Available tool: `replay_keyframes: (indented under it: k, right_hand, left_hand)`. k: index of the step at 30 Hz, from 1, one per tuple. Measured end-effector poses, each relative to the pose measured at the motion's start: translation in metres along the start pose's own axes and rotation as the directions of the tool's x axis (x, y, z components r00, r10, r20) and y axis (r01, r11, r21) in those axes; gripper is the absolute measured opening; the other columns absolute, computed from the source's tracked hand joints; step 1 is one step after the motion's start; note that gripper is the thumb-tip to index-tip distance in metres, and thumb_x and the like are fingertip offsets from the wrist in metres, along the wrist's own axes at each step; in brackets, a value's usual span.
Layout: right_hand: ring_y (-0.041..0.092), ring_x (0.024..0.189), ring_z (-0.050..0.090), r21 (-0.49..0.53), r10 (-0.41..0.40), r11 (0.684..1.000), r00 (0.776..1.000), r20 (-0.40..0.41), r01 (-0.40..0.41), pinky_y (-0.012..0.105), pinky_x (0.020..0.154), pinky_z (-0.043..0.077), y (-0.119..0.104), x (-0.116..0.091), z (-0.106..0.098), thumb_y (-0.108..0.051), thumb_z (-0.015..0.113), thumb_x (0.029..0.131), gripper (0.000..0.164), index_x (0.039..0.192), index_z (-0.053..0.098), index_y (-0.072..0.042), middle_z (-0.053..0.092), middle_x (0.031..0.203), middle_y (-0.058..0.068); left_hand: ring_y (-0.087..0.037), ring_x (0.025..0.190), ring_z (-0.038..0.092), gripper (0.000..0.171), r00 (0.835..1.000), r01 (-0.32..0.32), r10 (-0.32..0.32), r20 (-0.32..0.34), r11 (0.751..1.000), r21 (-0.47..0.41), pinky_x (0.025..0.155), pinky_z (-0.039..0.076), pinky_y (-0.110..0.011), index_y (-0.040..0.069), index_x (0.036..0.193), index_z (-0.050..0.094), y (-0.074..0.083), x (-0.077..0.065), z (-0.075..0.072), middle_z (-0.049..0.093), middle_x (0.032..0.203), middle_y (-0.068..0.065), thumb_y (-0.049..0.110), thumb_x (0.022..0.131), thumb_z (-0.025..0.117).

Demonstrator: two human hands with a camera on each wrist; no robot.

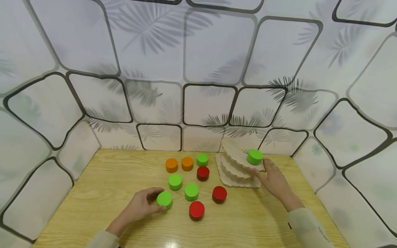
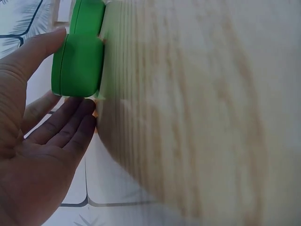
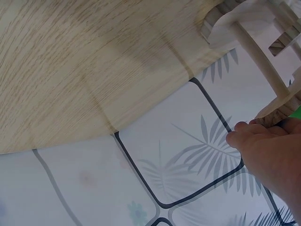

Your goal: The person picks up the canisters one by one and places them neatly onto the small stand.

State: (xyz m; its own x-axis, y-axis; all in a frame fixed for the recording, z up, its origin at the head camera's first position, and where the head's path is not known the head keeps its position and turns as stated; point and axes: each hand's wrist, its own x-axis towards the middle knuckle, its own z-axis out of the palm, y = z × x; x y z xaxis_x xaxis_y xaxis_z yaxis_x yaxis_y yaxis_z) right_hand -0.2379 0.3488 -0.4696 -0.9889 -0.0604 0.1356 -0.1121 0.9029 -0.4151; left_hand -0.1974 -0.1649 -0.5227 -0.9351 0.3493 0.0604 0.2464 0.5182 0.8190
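Note:
My left hand (image 1: 141, 205) pinches a round green block (image 1: 164, 200) at the table's front left, thumb on one side and fingers on the other. In the left wrist view the green block (image 2: 80, 66) stands with the thumb at its upper edge and the fingertips beneath it. My right hand (image 1: 276, 181) grips the edge of the top board of a scalloped wooden tiered stand (image 1: 237, 168). The right wrist view has the fingers at the board's rim and a post (image 3: 261, 59) between tiers. Another green block (image 1: 255, 156) sits on that top board.
Between the hands stand more green blocks (image 1: 191, 192), three red blocks (image 1: 219, 194) and two orange blocks (image 1: 171, 165). They rest on a wood-grain table (image 1: 242, 227). Patterned white walls (image 1: 214, 106) enclose the table at the back and sides.

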Motion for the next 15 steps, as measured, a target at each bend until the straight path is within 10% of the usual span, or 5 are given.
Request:
replay_keyframes:
  k: [15]
  right_hand:
    - [0.064, 0.148, 0.027, -0.004, 0.007, 1.000, 1.000, 0.000, -0.007, 0.074, 0.119, 0.027, -0.0020, -0.0008, -0.0007, -0.055, 0.049, 0.109, 0.089, 0.160, 0.026, 0.015, 0.024, 0.165, 0.040]
  left_hand:
    - [-0.027, 0.116, 0.069, 0.063, 1.000, 0.010, -0.009, -0.015, 1.000, 0.027, 0.096, 0.056, -0.029, 0.007, 0.131, 0.071, 0.0010, -0.0011, 0.0018, 0.072, 0.133, -0.012, 0.035, 0.079, 0.094]
